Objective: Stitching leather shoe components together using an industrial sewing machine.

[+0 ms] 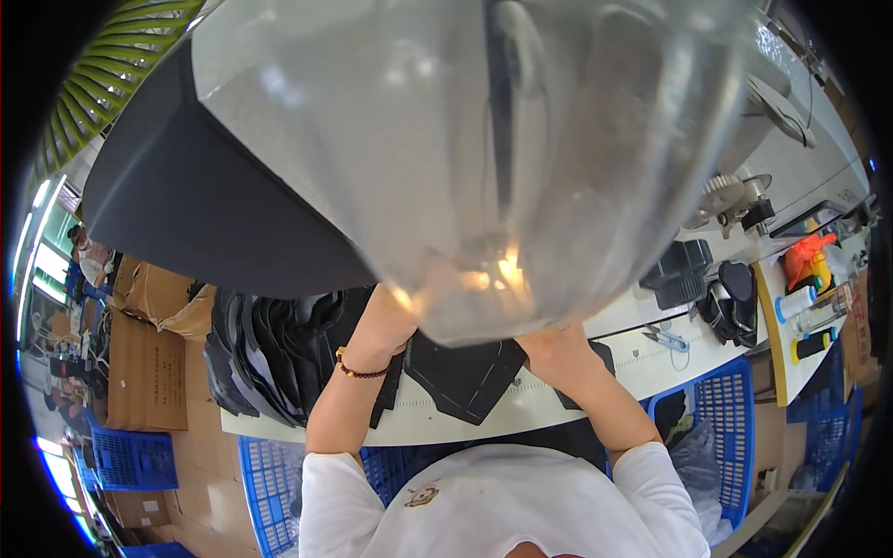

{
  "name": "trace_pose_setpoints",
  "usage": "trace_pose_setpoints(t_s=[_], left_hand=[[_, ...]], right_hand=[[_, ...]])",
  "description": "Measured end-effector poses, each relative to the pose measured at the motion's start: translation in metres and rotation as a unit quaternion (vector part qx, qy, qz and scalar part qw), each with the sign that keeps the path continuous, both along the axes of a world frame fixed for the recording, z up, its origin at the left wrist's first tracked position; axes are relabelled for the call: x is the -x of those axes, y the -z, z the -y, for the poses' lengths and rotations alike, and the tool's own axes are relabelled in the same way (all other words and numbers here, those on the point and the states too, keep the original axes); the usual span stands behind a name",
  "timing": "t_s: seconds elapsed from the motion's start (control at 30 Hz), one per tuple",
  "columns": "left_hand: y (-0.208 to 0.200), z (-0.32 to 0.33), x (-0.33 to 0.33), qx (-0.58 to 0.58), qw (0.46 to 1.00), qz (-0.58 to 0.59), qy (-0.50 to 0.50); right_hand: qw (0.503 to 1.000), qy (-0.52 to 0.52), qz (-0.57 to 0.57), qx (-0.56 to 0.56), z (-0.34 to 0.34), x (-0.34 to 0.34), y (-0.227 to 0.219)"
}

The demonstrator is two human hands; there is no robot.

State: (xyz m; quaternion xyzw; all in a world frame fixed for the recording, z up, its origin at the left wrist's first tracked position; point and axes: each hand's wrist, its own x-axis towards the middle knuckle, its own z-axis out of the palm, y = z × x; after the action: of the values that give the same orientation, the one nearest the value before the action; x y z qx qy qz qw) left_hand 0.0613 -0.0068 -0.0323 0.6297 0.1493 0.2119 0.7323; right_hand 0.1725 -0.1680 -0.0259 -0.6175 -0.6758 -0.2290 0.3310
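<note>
Right now both of your hands are raised to a large clear plastic container (465, 139), which sits so close to the camera that it fills the upper middle of the view and blurs. Your left hand (395, 312) presses against the container's lower left edge and your right hand (549, 339) meets its lower right edge; the two hands are apart, one on each side, but the fingers are hidden behind the cloudy plastic, so you cannot tell how tightly they grip. A dark beaded bracelet (361, 370) circles your left wrist just below the container. Under the container, black cut fabric pieces (465, 372) lie flat on the white worktable (633, 358). Left of the container, more black pieces (270, 353) stand stacked in a row along the table's edge. To the container's lower right, small scissors (665, 338) rest on the table, with black moulded parts (707, 284) just beyond them. Blue plastic baskets (721, 409) sit below the table, well under the container, and cardboard boxes (149, 372) stand far to its left.
</note>
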Motion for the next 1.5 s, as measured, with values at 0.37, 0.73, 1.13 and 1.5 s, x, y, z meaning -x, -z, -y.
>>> trace_pose_setpoints(t_s=[0.37,0.73,1.13,1.5], left_hand=[[0.008,-0.012,0.003,0.020,0.999,0.022,0.041],[-0.003,0.000,-0.004,-0.080,0.995,0.034,-0.041],[0.019,0.022,0.016,0.232,0.972,-0.033,-0.012],[0.036,0.006,0.014,-0.147,0.987,-0.016,-0.054]], right_hand=[[1.000,0.004,-0.010,0.001,-0.001,0.001,-0.007],[1.000,0.021,-0.011,-0.002,-0.003,0.004,-0.008],[0.994,-0.012,-0.042,-0.096,-0.005,0.001,0.007],[0.996,-0.009,-0.051,-0.068,-0.007,0.001,-0.001]])
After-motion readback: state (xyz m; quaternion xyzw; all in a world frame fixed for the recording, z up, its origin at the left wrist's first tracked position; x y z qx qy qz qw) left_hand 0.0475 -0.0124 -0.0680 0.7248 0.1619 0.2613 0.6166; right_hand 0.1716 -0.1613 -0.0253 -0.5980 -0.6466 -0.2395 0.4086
